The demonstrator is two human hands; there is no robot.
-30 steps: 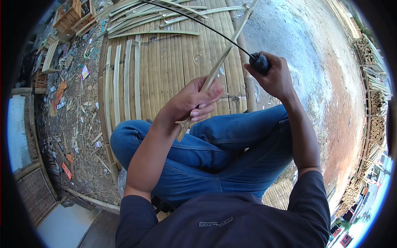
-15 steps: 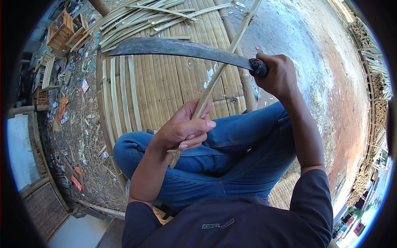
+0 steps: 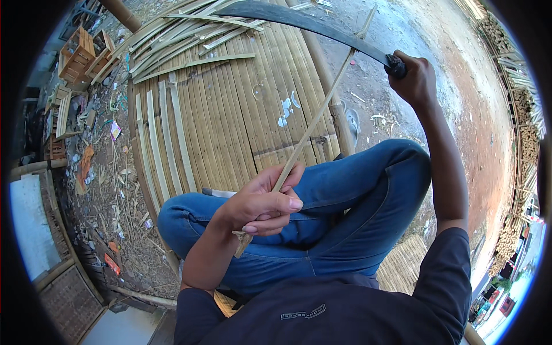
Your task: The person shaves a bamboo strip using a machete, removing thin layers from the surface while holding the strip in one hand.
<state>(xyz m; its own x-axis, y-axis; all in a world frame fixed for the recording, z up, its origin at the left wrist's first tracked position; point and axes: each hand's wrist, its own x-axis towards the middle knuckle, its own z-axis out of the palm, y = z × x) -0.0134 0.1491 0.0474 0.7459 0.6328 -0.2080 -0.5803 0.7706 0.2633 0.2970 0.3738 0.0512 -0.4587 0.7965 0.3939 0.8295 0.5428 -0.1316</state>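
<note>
My left hand (image 3: pixel 265 202) is closed round a long thin bamboo strip (image 3: pixel 315 122), just above my crossed legs. The strip slants up and away to the right, with a short rough end sticking out below my fist. My right hand (image 3: pixel 415 77) grips the black handle of a long, curved machete (image 3: pixel 310 24), arm stretched out to the far right. The dark blade reaches leftward across the upper part of the strip, near its far end. Whether the edge touches the strip I cannot tell.
I sit on a slatted bamboo platform (image 3: pixel 221 115). Several split strips (image 3: pixel 184 40) are heaped at its far left, and a few pale ones (image 3: pixel 165 138) lie side by side along the left edge. Wooden crates (image 3: pixel 77 57) stand on littered ground. A grey sandal (image 3: pixel 353 122) lies beyond the platform's right edge.
My right hand has moved away and to the right, carrying the machete along the strip toward its far end. My left hand has shifted slightly nearer, still holding the strip.
</note>
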